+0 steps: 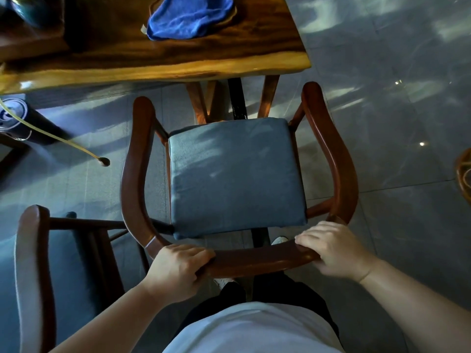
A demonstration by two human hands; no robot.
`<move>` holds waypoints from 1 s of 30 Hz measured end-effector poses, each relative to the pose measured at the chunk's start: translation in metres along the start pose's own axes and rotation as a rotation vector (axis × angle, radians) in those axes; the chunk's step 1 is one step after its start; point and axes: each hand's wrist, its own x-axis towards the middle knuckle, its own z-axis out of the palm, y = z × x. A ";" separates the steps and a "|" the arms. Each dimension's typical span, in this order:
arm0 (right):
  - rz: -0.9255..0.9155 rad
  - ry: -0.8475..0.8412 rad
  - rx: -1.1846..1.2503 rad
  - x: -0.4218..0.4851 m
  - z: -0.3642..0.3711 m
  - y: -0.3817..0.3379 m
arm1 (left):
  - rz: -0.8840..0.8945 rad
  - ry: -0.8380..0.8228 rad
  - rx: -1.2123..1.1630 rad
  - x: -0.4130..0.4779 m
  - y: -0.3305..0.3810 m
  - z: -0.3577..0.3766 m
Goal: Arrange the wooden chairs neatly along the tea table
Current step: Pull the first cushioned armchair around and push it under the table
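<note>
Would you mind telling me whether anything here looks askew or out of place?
Yes. A crumpled blue cloth lies loose on the tea table. The chair held by the left hand and right hand isn't yet tucked under, and sits slightly turned from the table edge.

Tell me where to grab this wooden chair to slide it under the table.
Grip the chair by its curved back rail, from behind, one hand near each end. The left hand and right hand already sit there. The seat faces the table, so a straight push should tuck it in.
</note>
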 end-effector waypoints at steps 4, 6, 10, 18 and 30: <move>0.052 0.099 0.016 0.015 0.006 -0.015 | 0.007 -0.059 0.061 0.002 -0.021 -0.018; 0.045 0.115 0.034 0.033 0.013 -0.025 | -0.026 -0.052 0.119 0.002 -0.037 -0.033; -0.002 0.097 0.074 0.067 0.018 -0.039 | -0.064 -0.033 0.176 0.006 -0.062 -0.060; -0.005 -0.236 0.242 0.064 0.002 0.002 | -0.056 -0.155 0.255 0.028 -0.015 -0.051; -0.351 -0.902 -0.357 0.121 -0.024 0.089 | -0.321 -0.196 0.225 0.069 0.048 -0.012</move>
